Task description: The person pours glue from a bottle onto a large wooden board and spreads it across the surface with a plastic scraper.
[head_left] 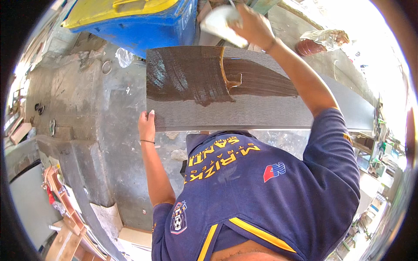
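Note:
A long dark grey board (pixel 261 115) stretches across in front of me. Brown, wet-looking coating (pixel 187 71) covers part of its top, thickest on the left, and an amber ridge (pixel 224 71) runs across it, hooking to the right at its near end. My left hand (pixel 147 124) grips the board's left edge near the close corner, thumb on top. Over the far edge, my right hand (pixel 256 29) is closed on a whitish thing (pixel 223 25), blurred by motion; its kind is unclear.
Behind the board stands a blue bin (pixel 130 35) with a yellow lid (pixel 117 9). A crumpled bag (pixel 322 41) lies at the far right. Clear plastic (pixel 124 57) rests on the concrete floor (pixel 126 182), sandals (pixel 52 127) further left. Wooden pieces (pixel 65 209) lean at the lower left.

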### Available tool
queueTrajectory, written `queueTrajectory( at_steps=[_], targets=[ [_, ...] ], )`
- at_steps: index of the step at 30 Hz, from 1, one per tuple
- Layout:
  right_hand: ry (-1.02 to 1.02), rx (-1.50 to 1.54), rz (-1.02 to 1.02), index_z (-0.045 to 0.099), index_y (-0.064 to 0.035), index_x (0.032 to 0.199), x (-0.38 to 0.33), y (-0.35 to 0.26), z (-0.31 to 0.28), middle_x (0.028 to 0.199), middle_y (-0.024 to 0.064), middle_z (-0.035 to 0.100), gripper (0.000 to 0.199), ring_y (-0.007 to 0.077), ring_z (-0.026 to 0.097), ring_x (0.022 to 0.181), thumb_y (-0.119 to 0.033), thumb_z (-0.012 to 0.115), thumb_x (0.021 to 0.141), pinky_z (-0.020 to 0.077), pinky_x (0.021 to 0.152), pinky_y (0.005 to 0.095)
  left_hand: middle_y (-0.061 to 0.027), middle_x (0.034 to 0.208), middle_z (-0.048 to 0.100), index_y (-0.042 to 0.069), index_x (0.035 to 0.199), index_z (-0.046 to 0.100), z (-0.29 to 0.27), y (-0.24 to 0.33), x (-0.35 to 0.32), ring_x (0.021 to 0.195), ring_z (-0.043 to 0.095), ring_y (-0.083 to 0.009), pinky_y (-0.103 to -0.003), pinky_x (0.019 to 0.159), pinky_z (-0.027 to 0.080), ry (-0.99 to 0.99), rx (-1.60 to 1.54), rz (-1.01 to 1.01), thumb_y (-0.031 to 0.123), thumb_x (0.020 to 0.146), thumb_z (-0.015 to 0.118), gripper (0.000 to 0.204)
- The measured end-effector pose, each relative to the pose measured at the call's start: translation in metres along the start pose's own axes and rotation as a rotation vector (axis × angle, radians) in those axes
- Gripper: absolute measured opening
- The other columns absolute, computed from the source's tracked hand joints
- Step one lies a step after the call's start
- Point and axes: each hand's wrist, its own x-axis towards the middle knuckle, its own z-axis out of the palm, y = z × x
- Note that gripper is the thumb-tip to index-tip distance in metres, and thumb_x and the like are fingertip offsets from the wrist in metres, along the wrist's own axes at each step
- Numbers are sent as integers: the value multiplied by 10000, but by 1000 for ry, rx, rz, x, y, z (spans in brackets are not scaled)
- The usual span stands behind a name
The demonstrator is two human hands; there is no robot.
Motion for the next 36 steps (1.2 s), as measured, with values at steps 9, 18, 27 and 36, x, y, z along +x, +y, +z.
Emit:
queueTrajectory(
  at_steps=[9, 18, 27, 36],
  targets=[
    [-403, -23, 82, 479, -70, 1102, -72, -25, 57, 1057, 141, 576, 356, 321, 578, 1009, -228, 588, 802, 500, 807, 440, -98, 800, 545, -71, 961, 537, 1, -15, 5, 740, 471, -203, -332, 714, 410, 127, 24, 139, 298, 879, 573, 380],
    [75, 48, 78, 516, -51, 1033, -27, -1, -12, 952, 161, 613, 277, 352, 610, 892, -230, 551, 824, 500, 721, 447, -142, 833, 542, -72, 919, 532, -13, -28, 13, 761, 464, -217, -339, 740, 407, 65, 69, 14, 340, 880, 563, 415],
    [-367, -18, 67, 514, -66, 1106, -121, 21, 32, 1008, 144, 581, 360, 320, 587, 978, -234, 594, 798, 510, 752, 444, -103, 890, 563, -77, 974, 539, -5, -19, 14, 839, 512, -200, -318, 795, 407, 165, 29, 49, 353, 892, 560, 438],
    [32, -27, 72, 499, -68, 1058, -49, 83, -22, 960, 171, 619, 364, 350, 620, 867, -338, 582, 828, 501, 685, 443, -176, 1024, 597, -114, 1109, 515, -23, -43, 19, 955, 561, -234, -330, 870, 416, 131, 68, -27, 336, 887, 574, 505]
  ],
)
